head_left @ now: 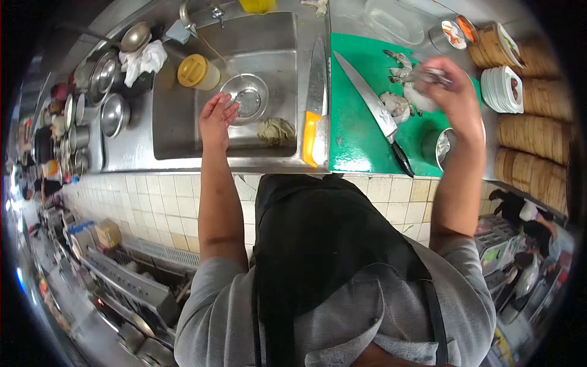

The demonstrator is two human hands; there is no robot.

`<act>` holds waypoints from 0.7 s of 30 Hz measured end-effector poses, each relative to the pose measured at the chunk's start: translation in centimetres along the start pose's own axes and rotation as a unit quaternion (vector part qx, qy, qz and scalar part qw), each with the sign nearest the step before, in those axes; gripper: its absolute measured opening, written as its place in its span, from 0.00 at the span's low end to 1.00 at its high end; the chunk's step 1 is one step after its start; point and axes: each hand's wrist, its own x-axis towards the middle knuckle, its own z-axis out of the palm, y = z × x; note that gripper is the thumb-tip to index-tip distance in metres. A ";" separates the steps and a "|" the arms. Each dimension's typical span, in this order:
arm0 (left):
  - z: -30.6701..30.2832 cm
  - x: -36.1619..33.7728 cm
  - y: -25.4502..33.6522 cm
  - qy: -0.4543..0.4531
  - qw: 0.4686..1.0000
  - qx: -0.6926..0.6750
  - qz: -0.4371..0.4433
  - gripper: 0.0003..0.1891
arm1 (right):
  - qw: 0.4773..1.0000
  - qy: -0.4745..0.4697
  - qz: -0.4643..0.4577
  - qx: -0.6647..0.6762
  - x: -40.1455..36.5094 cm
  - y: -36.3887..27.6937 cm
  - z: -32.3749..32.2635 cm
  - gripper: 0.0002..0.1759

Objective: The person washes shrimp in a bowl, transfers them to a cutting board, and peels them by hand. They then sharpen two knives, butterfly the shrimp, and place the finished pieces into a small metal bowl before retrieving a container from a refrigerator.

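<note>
My left hand (217, 118) is raised over the sink (177, 131), fingers apart and slightly curled, with nothing visible in it. Just beyond it, a round metal bowl (262, 85) sits under a thin stream of water. My right hand (452, 92) is closed above the green cutting board (361, 150), round what looks like a raw shrimp (435, 77), smeared by motion. Several more shrimp (396, 106) lie on the board to its left. A knife (370, 101) with a black handle rests diagonally there. Near my right wrist stands a metal container (431, 147) with pale pieces inside.
A knife with a yellow handle (312, 137) lies between sink and board. In the sink are a yellow-lidded tub (194, 72) and a crumpled greenish cloth (276, 131). White dishes (498, 90) and bamboo steamers (532, 128) stack up at right. Metal bowls (114, 114) stand left.
</note>
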 end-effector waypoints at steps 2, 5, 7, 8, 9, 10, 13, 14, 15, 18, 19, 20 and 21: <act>-0.9 2.2 0.1 -0.022 0.999 0.007 -0.022 0.18 | 0.996 -0.047 -0.058 -0.046 2.3 0.1 5.6 0.15; -3.6 5.3 -0.1 -0.057 0.997 0.026 -0.040 0.19 | 0.995 -0.099 0.002 0.019 5.5 1.0 16.9 0.18; -5.6 6.9 0.1 -0.076 0.995 0.025 -0.051 0.20 | 0.992 -0.105 -0.044 -0.050 7.8 3.3 24.3 0.17; -6.4 7.5 0.3 -0.080 0.994 0.039 -0.059 0.20 | 0.983 -0.101 -0.082 -0.128 9.1 4.8 27.7 0.18; -7.4 8.0 0.4 -0.082 0.993 0.054 -0.067 0.20 | 0.987 -0.105 -0.051 -0.109 9.7 5.0 30.4 0.18; -8.5 8.5 0.3 -0.084 0.991 0.073 -0.071 0.21 | 0.986 -0.107 -0.045 -0.115 10.2 5.6 33.0 0.18; -10.5 9.7 0.4 -0.100 0.986 0.108 -0.085 0.21 | 0.986 -0.089 -0.007 -0.140 10.4 6.2 34.8 0.18; -10.6 9.9 0.5 -0.093 0.985 0.116 -0.085 0.21 | 0.984 -0.086 0.010 -0.158 10.4 5.7 34.2 0.18; -10.7 10.1 0.4 -0.103 0.984 0.116 -0.092 0.21 | 0.980 -0.061 0.035 -0.188 10.1 5.5 32.4 0.18; -10.9 10.6 0.1 -0.102 0.977 0.159 -0.103 0.22 | 0.952 0.117 0.137 -0.248 6.7 3.6 22.7 0.17; -10.9 10.6 -0.2 -0.102 0.976 0.160 -0.105 0.22 | 0.918 0.223 0.088 -0.317 5.8 7.7 19.0 0.18; -10.7 10.7 -0.5 -0.104 0.976 0.158 -0.104 0.22 | 0.871 0.283 0.199 -0.348 4.2 5.4 15.7 0.19; -10.4 10.7 -0.7 -0.104 0.977 0.157 -0.103 0.22 | 0.850 0.285 0.207 -0.392 2.6 7.4 12.0 0.22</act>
